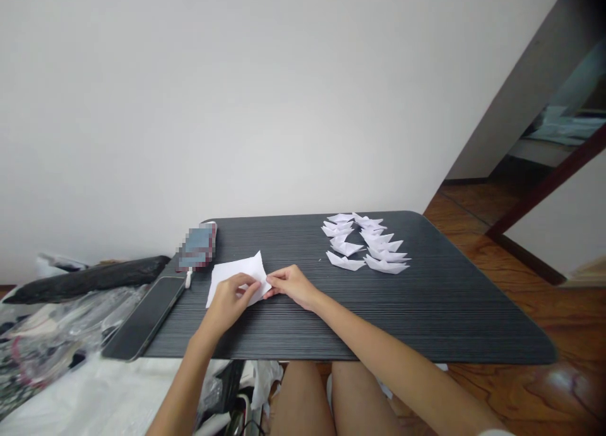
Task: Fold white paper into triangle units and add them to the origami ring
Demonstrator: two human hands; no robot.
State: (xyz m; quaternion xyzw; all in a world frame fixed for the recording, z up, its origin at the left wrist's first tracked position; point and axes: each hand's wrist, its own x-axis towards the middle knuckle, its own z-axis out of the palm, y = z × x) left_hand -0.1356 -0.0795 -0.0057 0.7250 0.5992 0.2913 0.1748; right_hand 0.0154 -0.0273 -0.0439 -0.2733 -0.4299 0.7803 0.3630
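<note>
Pinching the white paper [226,273] at its 3 o'clock edge: right hand [294,286], thumb and fingertips clamped on it. Left hand [235,298] reaches over the sheet from 6 o'clock, fingers curled, thumb near forefinger; cannot tell whether they grip paper. Sheet is on the left part of the black table [426,316], one corner pointing to 1 o'clock. Bearings from sheet: folded paper boats [377,239] in two columns, 2 o'clock; dark-screened phone [146,316], 8 o'clock; white plug [189,279], 9 o'clock; pixelated item [196,247], 10 o'clock.
</note>
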